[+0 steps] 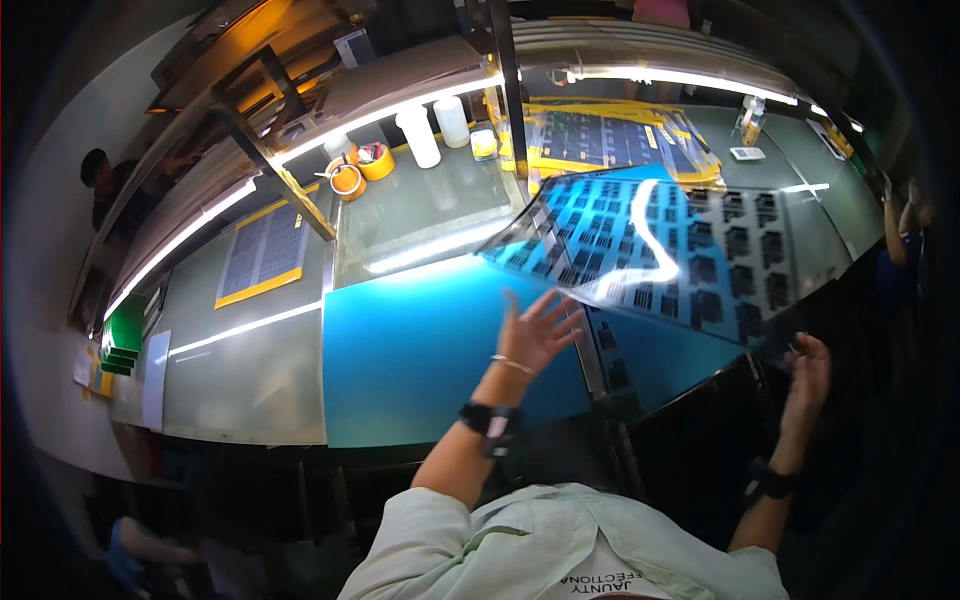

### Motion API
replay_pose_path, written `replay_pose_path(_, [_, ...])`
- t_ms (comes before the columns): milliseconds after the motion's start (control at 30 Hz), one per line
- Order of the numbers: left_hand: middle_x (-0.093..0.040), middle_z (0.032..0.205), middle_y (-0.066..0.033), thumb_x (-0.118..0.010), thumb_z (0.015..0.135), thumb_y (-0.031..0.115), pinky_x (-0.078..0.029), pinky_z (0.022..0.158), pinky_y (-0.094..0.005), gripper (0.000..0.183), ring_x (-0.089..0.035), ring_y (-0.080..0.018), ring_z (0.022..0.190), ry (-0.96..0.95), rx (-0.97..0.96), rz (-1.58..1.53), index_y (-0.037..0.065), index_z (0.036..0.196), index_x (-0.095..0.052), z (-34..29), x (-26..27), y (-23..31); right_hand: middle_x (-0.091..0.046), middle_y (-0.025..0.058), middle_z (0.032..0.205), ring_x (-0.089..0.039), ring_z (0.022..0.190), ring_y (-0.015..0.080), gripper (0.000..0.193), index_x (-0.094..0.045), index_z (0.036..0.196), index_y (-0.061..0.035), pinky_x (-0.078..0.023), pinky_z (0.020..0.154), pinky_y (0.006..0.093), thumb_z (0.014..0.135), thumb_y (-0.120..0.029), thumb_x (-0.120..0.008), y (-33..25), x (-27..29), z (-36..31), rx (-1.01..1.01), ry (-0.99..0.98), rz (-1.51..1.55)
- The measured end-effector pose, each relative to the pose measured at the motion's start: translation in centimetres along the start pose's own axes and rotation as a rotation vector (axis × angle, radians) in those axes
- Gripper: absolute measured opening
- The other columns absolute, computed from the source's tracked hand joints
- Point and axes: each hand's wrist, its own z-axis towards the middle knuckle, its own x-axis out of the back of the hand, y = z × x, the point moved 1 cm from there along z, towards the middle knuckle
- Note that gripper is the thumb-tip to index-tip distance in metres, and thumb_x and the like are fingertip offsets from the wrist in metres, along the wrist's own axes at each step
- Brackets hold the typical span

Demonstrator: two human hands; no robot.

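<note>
A large transparent film sheet (700, 250) printed with rows of dark patterns is raised and tilted above the bench, bending and shining with a lamp's reflection. My right hand (810, 372) is closed at its near right corner, thumb and fingers pinching the edge. My left hand (533, 338) is open, fingers spread, just below the film's near left edge; it appears to hold nothing. Beneath both lies a smooth blue sheet (420, 360) that covers the middle of the bench. Through the film, more blue shows on the right side.
Behind the film lie dark patterned sheets (590, 138) edged with yellow tape; another such sheet (262, 252) lies left. White bottles (418, 138) and orange tape rolls (347, 180) stand at the back. Lit tubes (390, 120) and a post (508, 90) frame the bench. People work nearby.
</note>
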Motion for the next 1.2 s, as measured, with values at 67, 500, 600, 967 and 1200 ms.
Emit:
replay_pose_path(67, [-0.047,0.129,-0.0173,-0.038,0.079,0.072,-0.036,0.098,-0.053,0.087,-0.045,-0.0371,0.118,0.0,0.037,-0.178,0.004,0.133,-0.037,-3.1,0.9,2.5,-0.041,0.0141,0.132,-0.053,0.102,0.0164,0.062,-0.021,0.141,-0.0057,-0.044,0.087,0.0254,0.086,0.001,-0.049,2.5,-2.3,-3.2,-0.268,0.068,0.191])
replay_pose_path(500, [-0.064,0.087,-0.013,-0.053,0.084,0.022,-0.051,0.052,-0.0287,0.026,-0.064,-0.0193,0.067,0.641,-0.04,1.059,0.001,0.098,-0.058,-10.1,6.7,9.3,-0.054,0.0033,0.075,-0.047,0.051,0.0061,0.022,-0.049,0.106,-0.0011,-0.041,0.048,0.0186,0.084,0.003,-0.051,6.7,-8.4,-8.6,-0.304,-0.2,-0.101])
replay_pose_path(600, [-0.063,0.072,-0.0104,-0.054,0.085,0.016,-0.045,0.042,-0.0235,0.02,-0.06,-0.0147,0.054,0.775,-0.33,1.436,-0.002,0.09,-0.061,-16.0,9.0,12.1,-0.056,0.0029,0.074,-0.054,0.058,0.0072,0.014,-0.052,0.096,0.0004,-0.046,0.053,0.0198,0.083,0.002,-0.056,6.1,-12.6,-9.5,-0.402,-0.291,-0.026])
replay_pose_path(967, [-0.06,0.074,-0.0043,-0.054,0.09,0.015,-0.036,0.039,-0.0185,0.015,-0.05,-0.0062,0.045,1.319,-0.586,1.072,0.0,0.089,-0.056,-32.5,16.2,10.8,-0.059,0.0088,0.063,-0.06,0.057,0.0223,0.015,-0.051,0.084,-0.003,-0.045,0.052,0.0324,0.079,-0.011,-0.063,7.3,-22.7,-14.4,-0.3,-0.532,-0.338])
replay_pose_path(1200, [-0.06,0.075,-0.0048,-0.055,0.089,0.015,-0.039,0.04,-0.0183,0.015,-0.052,-0.007,0.048,1.323,-0.602,0.991,0.0,0.092,-0.055,-33.0,17.6,10.4,-0.058,0.0085,0.059,-0.059,0.052,0.022,0.015,-0.051,0.082,-0.0026,-0.044,0.053,0.0323,0.079,-0.011,-0.063,6.3,-23.0,-14.3,-0.381,-0.554,-0.343])
